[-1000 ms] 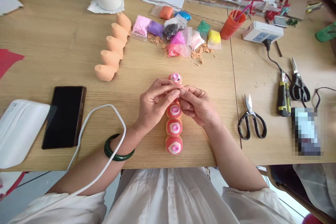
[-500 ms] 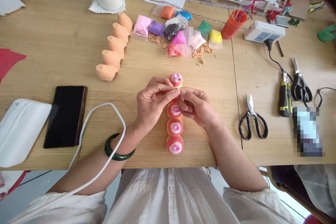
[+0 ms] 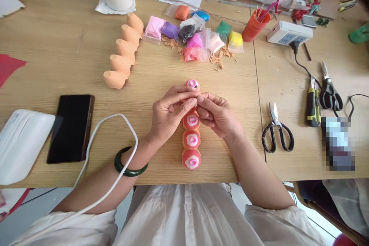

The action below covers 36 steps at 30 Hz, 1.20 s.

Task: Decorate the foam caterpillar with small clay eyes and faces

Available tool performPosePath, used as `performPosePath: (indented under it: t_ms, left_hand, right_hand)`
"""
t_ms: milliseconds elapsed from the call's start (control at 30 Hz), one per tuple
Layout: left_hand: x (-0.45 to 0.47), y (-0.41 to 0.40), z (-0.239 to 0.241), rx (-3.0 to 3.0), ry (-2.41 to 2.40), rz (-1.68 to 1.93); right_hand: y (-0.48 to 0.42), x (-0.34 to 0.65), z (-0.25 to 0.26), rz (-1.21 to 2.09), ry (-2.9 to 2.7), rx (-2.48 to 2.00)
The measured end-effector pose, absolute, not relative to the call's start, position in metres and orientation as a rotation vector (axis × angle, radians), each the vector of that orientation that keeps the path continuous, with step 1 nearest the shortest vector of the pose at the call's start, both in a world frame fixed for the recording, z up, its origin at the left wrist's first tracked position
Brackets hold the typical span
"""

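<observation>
A strip of rounded egg-carton cups (image 3: 191, 139) runs lengthwise in front of me, coloured red with white patches and pink rings. On its far cup (image 3: 192, 84) sits a small black spot. Above the strip, my left hand (image 3: 170, 113) is closed in a pinch, thumb against fingers. My right hand (image 3: 217, 113) pinches too, its fingertips meeting those of the left. Between them shows a tiny dark piece (image 3: 196, 97), too small to make out well. The hands hide the strip's second cup from the far end.
Bags of coloured clay (image 3: 194, 40) lie beyond, beside a plain orange egg-carton strip (image 3: 123, 52). Scissors (image 3: 276, 128), a cutter (image 3: 313, 103) and a power strip (image 3: 290, 34) are on the right. A phone (image 3: 70, 128) and a white cable (image 3: 132, 130) are on the left.
Both hands stay pinched together over the strip, with the fingertips slightly shifted. The tiny dark piece shows a little more between them. The whole view has moved slightly.
</observation>
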<state>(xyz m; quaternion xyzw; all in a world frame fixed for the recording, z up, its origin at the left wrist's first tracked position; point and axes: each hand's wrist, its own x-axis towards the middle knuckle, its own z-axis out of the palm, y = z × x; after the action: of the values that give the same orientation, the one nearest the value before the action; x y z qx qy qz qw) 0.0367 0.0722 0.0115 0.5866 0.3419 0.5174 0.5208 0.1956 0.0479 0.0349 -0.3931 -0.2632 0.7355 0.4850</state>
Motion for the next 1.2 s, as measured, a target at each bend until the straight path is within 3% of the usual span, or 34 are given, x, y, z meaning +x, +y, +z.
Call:
performPosePath:
  t_ms: [1200]
  left_hand:
    - [0.0378,0.0752,0.0065,1.404,0.836,1.368]
  right_hand:
    - [0.0457,0.1917,0.0365,1.772,-0.634,-1.012]
